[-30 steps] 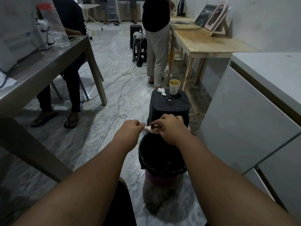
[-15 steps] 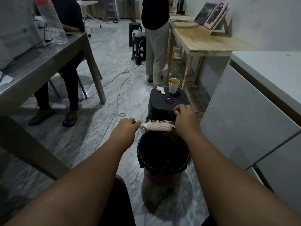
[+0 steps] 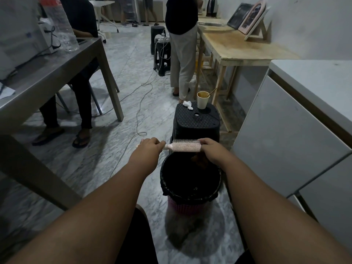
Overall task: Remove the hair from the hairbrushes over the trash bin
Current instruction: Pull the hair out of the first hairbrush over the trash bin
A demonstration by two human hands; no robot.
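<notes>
A pale pink hairbrush (image 3: 185,146) lies level over the far rim of the trash bin (image 3: 190,195), bristles up. My left hand (image 3: 150,149) is closed around its handle. My right hand (image 3: 210,149) sits at the brush's far end, fingers curled on it. Just below that hand a brown clump of hair (image 3: 198,161) hangs inside the bin's mouth; whether my fingers pinch it is hidden. The bin is pink with a black liner.
A black stool (image 3: 196,121) behind the bin carries a paper cup (image 3: 202,100) and a crumpled tissue (image 3: 187,104). A white cabinet (image 3: 285,140) stands right, a grey table (image 3: 47,73) left with a seated person. A cable (image 3: 137,119) crosses the floor. Someone stands ahead.
My right hand came off the brush head, pulled away toward its far end, then dropped back to the tip. Brown hair now hangs below it in the bin's mouth.
</notes>
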